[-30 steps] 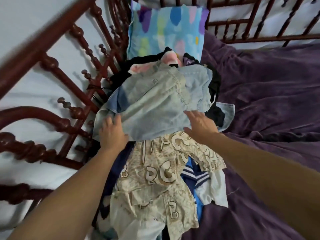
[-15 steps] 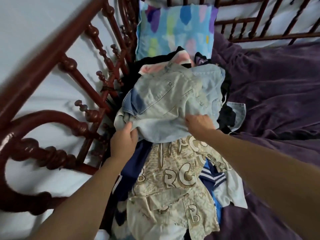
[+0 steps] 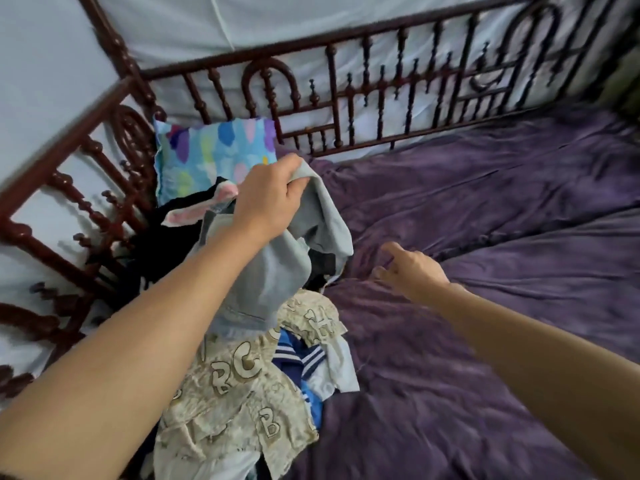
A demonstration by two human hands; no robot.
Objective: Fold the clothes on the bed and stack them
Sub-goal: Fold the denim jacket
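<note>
Just in front of the bright patterned pillow [image 3: 214, 157], at the corner of the bed, I see the left hand [image 3: 270, 199] clenched on a fold of the pale denim garment [image 3: 273, 271], lifting it clear of the clothes pile [image 3: 242, 386]; the cloth hangs down under the forearm. Below the pillow, nearer me, a beige letter-print piece [image 3: 235, 403] lies on top of the pile, with a blue-and-white striped item [image 3: 301, 358] beside it (a black and pink one pokes out right by the pillow). To the pillow's right, the right hand [image 3: 408, 271] hovers loosely spread over the purple bedspread [image 3: 485, 237], holding nothing. The dark wooden bed rail [image 3: 346, 98] runs behind the pillow.
</note>
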